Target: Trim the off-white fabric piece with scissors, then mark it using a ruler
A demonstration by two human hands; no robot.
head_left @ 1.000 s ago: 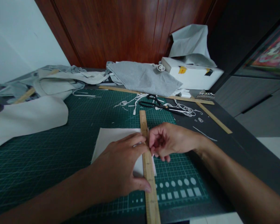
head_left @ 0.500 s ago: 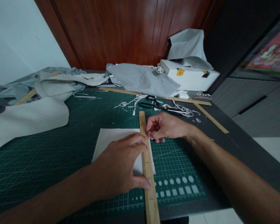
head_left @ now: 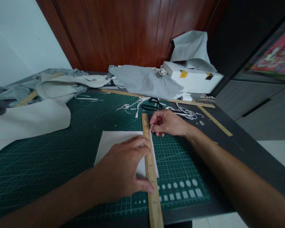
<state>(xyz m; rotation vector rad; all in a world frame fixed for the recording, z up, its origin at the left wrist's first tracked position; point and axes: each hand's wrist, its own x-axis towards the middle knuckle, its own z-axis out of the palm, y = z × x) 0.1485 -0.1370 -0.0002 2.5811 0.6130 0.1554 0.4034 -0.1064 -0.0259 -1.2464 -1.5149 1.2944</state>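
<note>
My left hand [head_left: 125, 163] lies across a pale cloth rectangle [head_left: 120, 136], its fingers and thumb spread and pressing on a wooden ruler [head_left: 152, 177]. The ruler runs along the right part of the cloth, and a narrow pinkish-white strip of cloth shows beyond its right edge. Close to the ruler's far end, my right hand [head_left: 168, 122] is closed in a pinch at the cloth's far right corner. A small pale pinkish piece [head_left: 151, 127] shows at its fingertips; I cannot tell whether it is chalk or cloth.
Beneath lies a green cutting mat [head_left: 85, 117]. Black scissors [head_left: 149, 107] and white cord scraps [head_left: 190, 113] lie beyond my right hand. Farther back are grey fabric [head_left: 144, 79], a white box [head_left: 192, 79] and another wooden ruler [head_left: 123, 92]. Pale cloth [head_left: 38, 117] lies at left.
My right hand has moved slightly away from me along the ruler to the cloth's far corner, still pinched. The left hand and ruler have hardly moved.
</note>
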